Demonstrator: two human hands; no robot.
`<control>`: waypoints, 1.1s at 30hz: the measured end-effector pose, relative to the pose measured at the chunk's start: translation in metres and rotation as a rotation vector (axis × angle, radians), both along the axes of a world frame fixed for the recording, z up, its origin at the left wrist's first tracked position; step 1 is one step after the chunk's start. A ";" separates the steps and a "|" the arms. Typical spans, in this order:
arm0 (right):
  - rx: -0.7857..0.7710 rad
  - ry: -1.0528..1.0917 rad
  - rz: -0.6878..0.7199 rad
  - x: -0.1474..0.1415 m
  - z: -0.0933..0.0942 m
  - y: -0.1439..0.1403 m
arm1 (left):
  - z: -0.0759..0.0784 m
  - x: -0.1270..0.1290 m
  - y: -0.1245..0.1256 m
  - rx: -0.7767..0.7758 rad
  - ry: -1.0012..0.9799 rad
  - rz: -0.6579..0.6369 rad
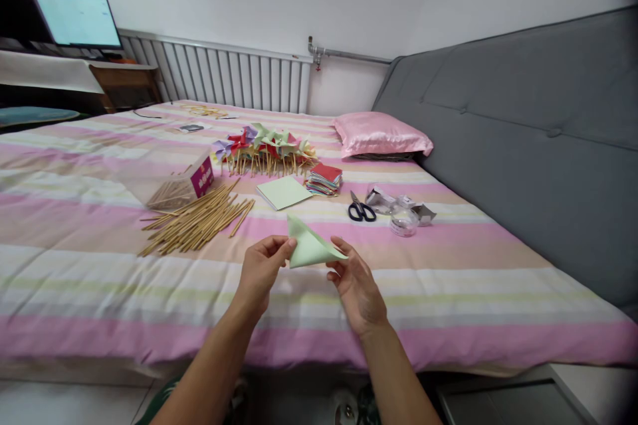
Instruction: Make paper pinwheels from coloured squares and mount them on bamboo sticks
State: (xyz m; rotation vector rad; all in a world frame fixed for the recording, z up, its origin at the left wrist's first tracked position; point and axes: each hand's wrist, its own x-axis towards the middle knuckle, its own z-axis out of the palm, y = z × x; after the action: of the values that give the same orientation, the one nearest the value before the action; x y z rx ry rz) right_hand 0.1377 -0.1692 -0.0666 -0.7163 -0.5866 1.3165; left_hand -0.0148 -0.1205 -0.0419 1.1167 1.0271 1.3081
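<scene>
A: Where is the green paper [312, 246], and what state are your hands in?

B: Between your two hands, raised above the striped bedspread [448, 319] and folded into a rough triangle, one point upward. Your left hand [264, 269] pinches its left edge between thumb and fingers. Your right hand [356, 285] meets the right-hand point with bent fingers; whether these grip it or merely support it, you cannot tell from this view.

A: What lies directly beyond your hands?

B: A pad of pale green sheets [284, 192], with a stack of coloured paper [323, 179] touching or just beside its right end. Farther out, note the row of pinwheels [269, 143] on sticks.

A: And to either side?

B: Beyond your left hand, to its left, a loose heap of thin sticks [199, 222] beside a clear box with a purple label [202, 176]. Beyond your right hand, dark-handled scissors [361, 210]; farther right, a clear round roll [403, 222].
</scene>
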 end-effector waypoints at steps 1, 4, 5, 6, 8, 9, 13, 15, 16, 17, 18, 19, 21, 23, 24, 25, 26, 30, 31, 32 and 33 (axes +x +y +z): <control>0.005 -0.057 -0.023 -0.001 -0.001 0.000 | 0.000 0.001 0.000 -0.003 0.007 -0.004; 0.007 -0.181 -0.100 -0.006 -0.003 0.002 | -0.001 0.003 -0.002 -0.008 0.037 -0.015; 0.012 -0.206 -0.126 -0.008 -0.003 0.003 | -0.001 0.004 -0.002 -0.006 0.048 -0.019; 0.019 -0.226 -0.150 -0.009 -0.003 0.003 | -0.001 0.005 -0.002 -0.004 0.058 -0.022; 0.032 -0.265 -0.185 -0.010 -0.003 0.004 | -0.001 0.006 -0.002 -0.003 0.071 -0.024; 0.030 -0.282 -0.191 -0.010 -0.002 0.004 | -0.001 0.006 -0.003 -0.003 0.074 -0.024; -0.012 -0.336 -0.196 -0.008 -0.001 0.003 | -0.001 0.007 -0.003 -0.006 0.078 -0.024; -0.028 -0.359 -0.213 -0.008 -0.001 0.003 | -0.001 0.007 -0.003 -0.002 0.082 -0.029; -0.032 -0.369 -0.221 -0.008 -0.001 0.003 | -0.001 0.007 -0.003 0.000 0.084 -0.032; -0.035 -0.376 -0.227 -0.008 -0.001 0.003 | -0.001 0.007 -0.003 0.000 0.086 -0.036; -0.034 -0.380 -0.228 -0.008 -0.001 0.003 | -0.001 0.007 -0.003 -0.002 0.087 -0.040; -0.032 -0.382 -0.227 -0.009 -0.001 0.004 | -0.001 0.008 -0.003 -0.005 0.085 -0.045; -0.030 -0.378 -0.226 -0.009 -0.003 0.004 | -0.001 0.008 -0.004 -0.012 0.079 -0.057; -0.035 -0.371 -0.234 -0.009 -0.006 0.005 | -0.001 0.009 -0.004 -0.026 0.076 -0.083; -0.040 -0.369 -0.244 -0.008 -0.007 0.006 | 0.000 0.009 -0.005 -0.036 0.078 -0.102; -0.043 -0.371 -0.255 -0.008 -0.008 0.006 | 0.000 0.009 -0.005 -0.048 0.084 -0.123; -0.043 -0.375 -0.265 -0.007 -0.010 0.006 | 0.001 0.009 -0.005 -0.060 0.091 -0.144; -0.029 -0.391 -0.291 -0.005 -0.012 0.008 | 0.003 0.008 -0.006 -0.086 0.107 -0.191; -0.027 -0.391 -0.293 -0.005 -0.012 0.008 | 0.003 0.008 -0.006 -0.089 0.104 -0.192; -0.028 -0.391 -0.294 -0.005 -0.011 0.008 | 0.003 0.008 -0.007 -0.090 0.097 -0.192; -0.031 -0.392 -0.293 -0.005 -0.011 0.007 | 0.003 0.008 -0.007 -0.092 0.088 -0.191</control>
State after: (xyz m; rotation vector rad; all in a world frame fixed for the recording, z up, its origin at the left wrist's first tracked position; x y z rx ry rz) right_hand 0.1329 -0.1618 -0.0779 -1.0553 -0.7431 0.9190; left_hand -0.0071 -0.1270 -0.0384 1.1803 1.0087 1.0577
